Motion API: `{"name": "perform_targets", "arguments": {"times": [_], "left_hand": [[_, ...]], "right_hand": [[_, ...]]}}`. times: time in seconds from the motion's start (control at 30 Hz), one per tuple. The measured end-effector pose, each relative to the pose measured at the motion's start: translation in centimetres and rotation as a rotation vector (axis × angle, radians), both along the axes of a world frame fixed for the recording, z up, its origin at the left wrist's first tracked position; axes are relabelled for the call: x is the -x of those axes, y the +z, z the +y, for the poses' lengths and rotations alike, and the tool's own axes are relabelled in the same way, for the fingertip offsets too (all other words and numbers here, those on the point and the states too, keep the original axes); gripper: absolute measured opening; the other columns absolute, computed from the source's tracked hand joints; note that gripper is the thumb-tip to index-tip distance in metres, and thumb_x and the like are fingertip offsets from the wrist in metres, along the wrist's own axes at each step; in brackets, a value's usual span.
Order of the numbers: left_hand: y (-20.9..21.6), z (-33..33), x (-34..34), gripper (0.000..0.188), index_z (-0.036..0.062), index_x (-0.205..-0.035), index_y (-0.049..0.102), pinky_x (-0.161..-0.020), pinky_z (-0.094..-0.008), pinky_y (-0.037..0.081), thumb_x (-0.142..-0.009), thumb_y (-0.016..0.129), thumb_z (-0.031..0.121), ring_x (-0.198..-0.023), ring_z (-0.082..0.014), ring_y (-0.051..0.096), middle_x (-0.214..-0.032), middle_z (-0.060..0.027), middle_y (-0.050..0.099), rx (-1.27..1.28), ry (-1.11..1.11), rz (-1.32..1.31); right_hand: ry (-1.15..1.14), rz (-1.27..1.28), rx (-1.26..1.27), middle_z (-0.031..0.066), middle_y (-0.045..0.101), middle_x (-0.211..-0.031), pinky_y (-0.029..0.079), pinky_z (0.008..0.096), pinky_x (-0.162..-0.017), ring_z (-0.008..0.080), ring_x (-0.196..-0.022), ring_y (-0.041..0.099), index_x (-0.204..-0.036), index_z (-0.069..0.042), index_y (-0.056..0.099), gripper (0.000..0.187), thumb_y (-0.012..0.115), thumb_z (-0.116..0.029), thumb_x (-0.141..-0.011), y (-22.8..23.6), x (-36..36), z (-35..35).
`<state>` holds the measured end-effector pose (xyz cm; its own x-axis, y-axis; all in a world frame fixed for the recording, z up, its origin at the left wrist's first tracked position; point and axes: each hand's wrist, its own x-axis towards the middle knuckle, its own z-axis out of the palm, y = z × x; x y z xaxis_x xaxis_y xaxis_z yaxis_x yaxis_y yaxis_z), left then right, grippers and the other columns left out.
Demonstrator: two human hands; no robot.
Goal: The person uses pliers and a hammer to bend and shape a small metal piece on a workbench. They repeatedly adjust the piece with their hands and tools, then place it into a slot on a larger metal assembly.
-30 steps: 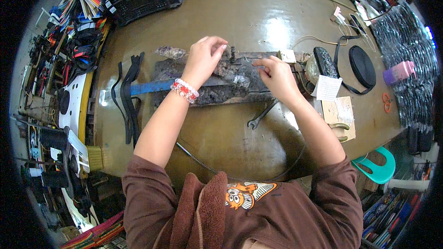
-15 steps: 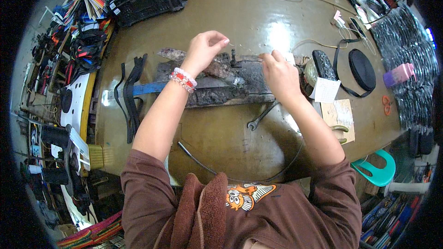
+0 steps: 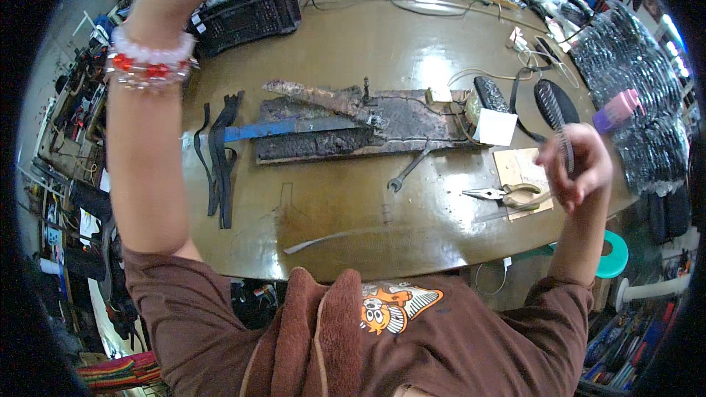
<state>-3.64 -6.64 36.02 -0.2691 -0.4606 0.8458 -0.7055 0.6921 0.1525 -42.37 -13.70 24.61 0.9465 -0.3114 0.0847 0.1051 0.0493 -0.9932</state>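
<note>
Glare was cast on the table (image 3: 434, 66), the paper (image 3: 496, 128) was washed out, the cable (image 3: 323, 239) was blurred; edges were bent and darkened.

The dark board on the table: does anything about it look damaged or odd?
Yes: the dark board has a rough, crusted, blackened surface, especially toward its near left, which looks odd beside the smooth tabletop. Whether that is burning, wear or grime, I cannot tell.
</note>
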Motion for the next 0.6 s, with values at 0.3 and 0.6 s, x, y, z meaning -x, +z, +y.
{"name": "perform_targets", "arguments": {"times": [0.3, 0.6], "left_hand": [[2.8, 4.2, 1.2, 0.020, 0.0020, -0.088, 0.054, -0.060, -0.0203, 0.044, -0.096, 0.040, 0.012, -0.063, -0.0099, 0.051, -0.073, -0.0026, 0.055, 0.269, 0.315, -0.078], [-10.4, 1.0, 3.1, 0.016, -0.0022, -0.092, 0.059, -0.071, -0.0232, 0.044, -0.089, 0.055, 0.014, -0.080, -0.0091, 0.056, -0.085, -0.0022, 0.060, -0.205, -0.063, 0.296]], "right_hand": [[-0.898, 0.505, 1.276, 0.0082, 0.058, -0.078, 0.047, 0.0315, -0.066, 0.0162, -0.078, 0.060, -0.091, 0.003, 0.060, 0.023, 0.062, -0.018, -0.082, 10.7, 6.2, -0.2], [-1.285, 0.568, 1.780, 0.0164, 0.052, -0.085, 0.046, 0.0394, -0.067, 0.0335, -0.076, 0.058, -0.087, -0.003, 0.060, 0.014, 0.061, -0.014, -0.080, 1.1, 7.5, -7.4]]}}
